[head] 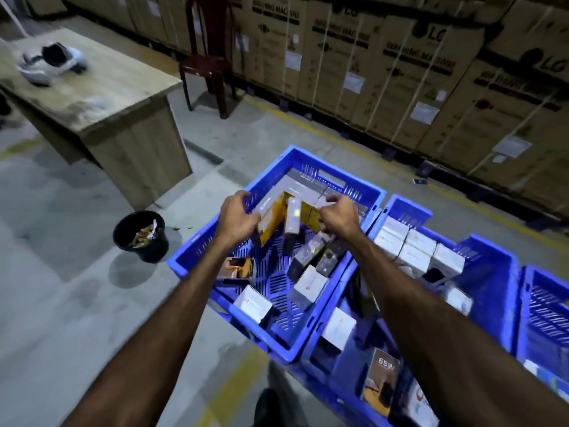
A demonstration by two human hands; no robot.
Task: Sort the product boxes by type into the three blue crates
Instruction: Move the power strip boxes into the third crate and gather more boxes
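L hand [235, 218] fingers gripping yellow box [271, 221], R hand [337, 217] pinching another, over blue crate [197, 257], bin [140, 235] nearby

Well to the left of the grip, on the concrete floor [92, 211], stands a black bin [141, 237] holding scraps. Further left and beyond it is a wooden desk [101, 97] with a blurred white and dark object [50, 63] on top. Straight beyond the grip a dark red plastic chair [206, 57] stands against a wall of large brown cartons [400, 72] printed "LG" and "WASHING MACHINE".
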